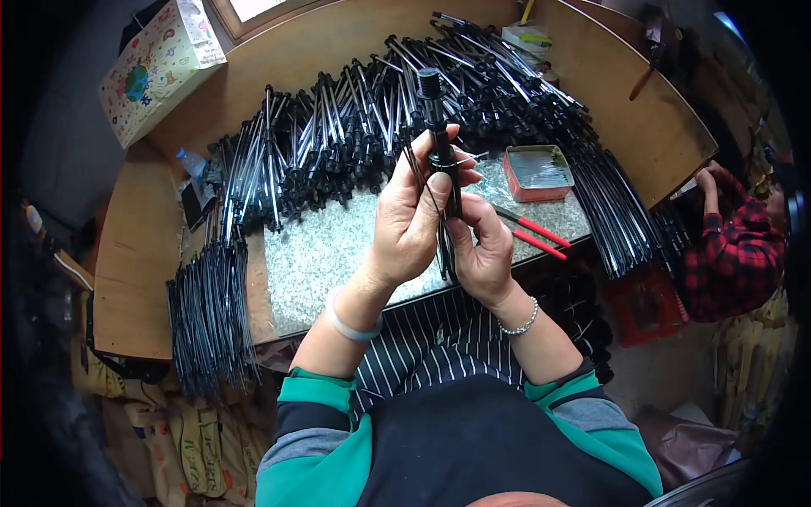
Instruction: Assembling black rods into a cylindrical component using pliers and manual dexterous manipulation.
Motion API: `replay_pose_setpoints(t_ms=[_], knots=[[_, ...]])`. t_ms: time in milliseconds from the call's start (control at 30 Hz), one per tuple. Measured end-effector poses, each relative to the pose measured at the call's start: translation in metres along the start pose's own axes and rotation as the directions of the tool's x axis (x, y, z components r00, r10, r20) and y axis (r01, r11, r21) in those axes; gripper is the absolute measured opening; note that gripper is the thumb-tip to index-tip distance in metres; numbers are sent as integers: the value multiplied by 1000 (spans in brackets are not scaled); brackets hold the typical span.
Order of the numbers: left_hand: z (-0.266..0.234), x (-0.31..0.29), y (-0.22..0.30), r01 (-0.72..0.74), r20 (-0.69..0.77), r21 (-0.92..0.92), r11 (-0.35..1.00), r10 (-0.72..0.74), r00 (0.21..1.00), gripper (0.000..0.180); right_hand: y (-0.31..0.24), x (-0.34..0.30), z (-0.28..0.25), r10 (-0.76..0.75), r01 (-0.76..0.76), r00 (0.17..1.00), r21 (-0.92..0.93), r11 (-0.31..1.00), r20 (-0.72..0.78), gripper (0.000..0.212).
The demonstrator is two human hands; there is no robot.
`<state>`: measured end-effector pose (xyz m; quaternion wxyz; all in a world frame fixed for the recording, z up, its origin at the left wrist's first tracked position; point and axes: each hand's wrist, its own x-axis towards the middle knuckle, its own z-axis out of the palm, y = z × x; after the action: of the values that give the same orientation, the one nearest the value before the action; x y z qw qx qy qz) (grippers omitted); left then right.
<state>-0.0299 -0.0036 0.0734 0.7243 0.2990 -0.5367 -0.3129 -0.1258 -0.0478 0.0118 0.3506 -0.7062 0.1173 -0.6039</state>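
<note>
Above the front edge of the work surface, both my hands hold one black rod (432, 110) upright, with a ribbed black cap at its top. Thin black cords hang along it, and a thin pale strand sticks out sideways near its middle. My left hand (405, 224) wraps round the rod and cords, thumb pressed on the front. My right hand (486, 253) is closed on the lower part, thumb and fingers pinched together. Fingers hide much of the rod's lower end. Beside my right hand lie red-handled pliers (541, 237), jaws partly hidden behind it.
Many silver-and-black rods (355, 127) are heaped across the table's back. Bundles of black cords (211, 313) hang over the left edge, with more dark strands (621, 220) at right. A red-rimmed tin (538, 173) holds thin pins. A co-worker in a plaid sleeve (735, 262) sits at right.
</note>
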Motion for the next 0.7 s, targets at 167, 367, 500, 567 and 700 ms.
replay_pose_setpoints(t_ms=[167,367,500,567,700], knots=[[-2,-2,0,-6,32,74,997,4,999,44,-3,0,-6,64,-67,995,48,997,71,17],[3,-1,3,-8,6,86,996,7,1000,42,1,-1,-9,53,-57,995,40,998,85,16],[6,0,9,7,-1,86,996,-7,1000,40,2,-2,-8,50,-55,997,75,996,63,17],[4,1,11,7,20,117,993,-10,1000,39,2,-3,-8,63,-68,997,100,993,51,18],[-1,-1,9,-24,67,233,972,9,998,40,1,-4,-10,101,-109,992,111,988,75,21]])
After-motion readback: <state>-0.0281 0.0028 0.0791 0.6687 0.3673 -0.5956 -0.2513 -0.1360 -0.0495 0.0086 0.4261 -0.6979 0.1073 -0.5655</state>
